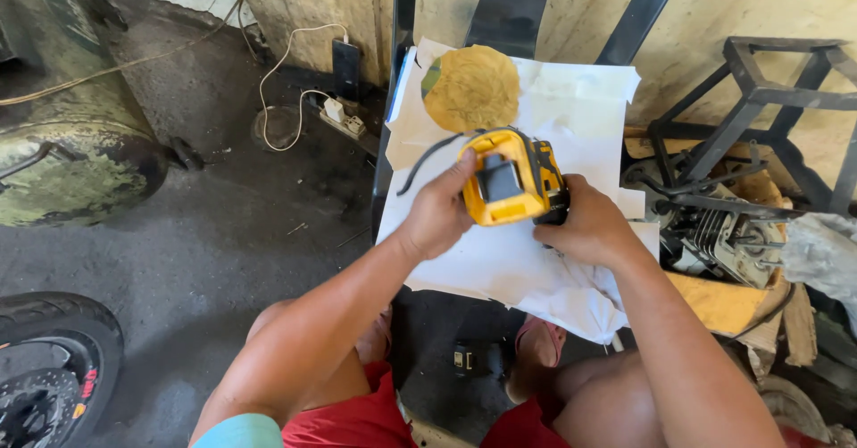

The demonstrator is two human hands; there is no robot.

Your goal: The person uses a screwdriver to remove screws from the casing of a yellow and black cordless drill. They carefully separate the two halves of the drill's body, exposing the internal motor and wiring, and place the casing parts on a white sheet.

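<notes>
Yellow power tool [511, 178] between both hands

Low bench [386, 189] with a dark edge, covered in crumpled white paper [571, 118]. Round tan disc [473, 87] lying flat on the paper near the far end. Black strap [427, 158] curling across the sheet just beside it.

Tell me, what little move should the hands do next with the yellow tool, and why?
Probably lower the yellow tool onto the white paper. Both the left hand and the right hand hold it up just over the sheet, and bare paper lies right beneath, so it could rest steady there.
</notes>
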